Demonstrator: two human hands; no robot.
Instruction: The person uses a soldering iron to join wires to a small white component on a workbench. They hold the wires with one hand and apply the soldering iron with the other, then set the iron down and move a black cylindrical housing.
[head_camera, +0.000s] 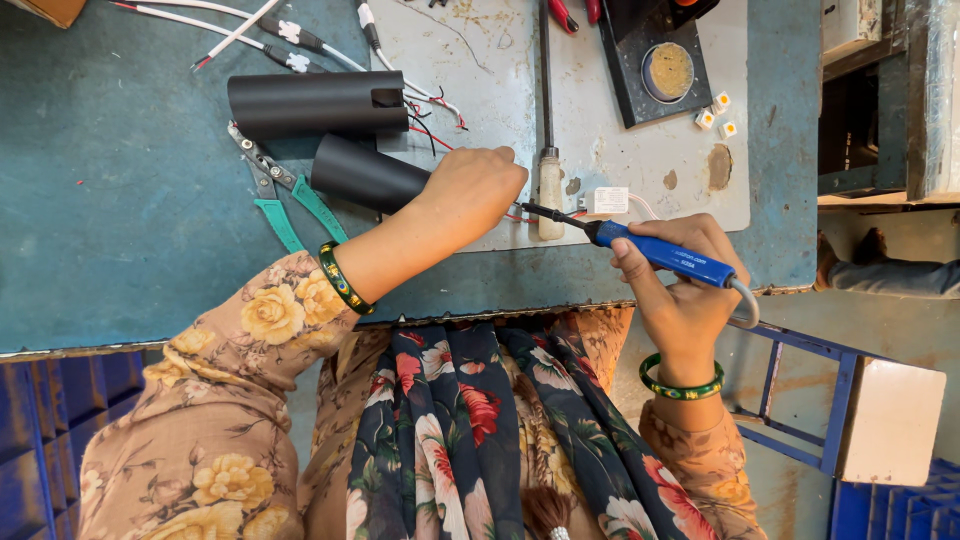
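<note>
**Closely Held: Iron Tip Met Wires at the Plate's Edge**

Firmly, the right hand gripped a blue-handled soldering iron, its dark tip pointing at thin red wires under the left hand. That hand was closed over the end of a black tube lying on the grey plate. Green-handled pliers lay beside it, and a second black tube just behind.

The soldering iron in my right hand had a glossy blue plastic grip and a dark metal tip. The two black tubes looked matt and smooth — plastic or coated metal, I couldn't tell. The bench top was worn teal, scuffed and dull; the pale plate on it was stained, rough with burn marks.
</note>
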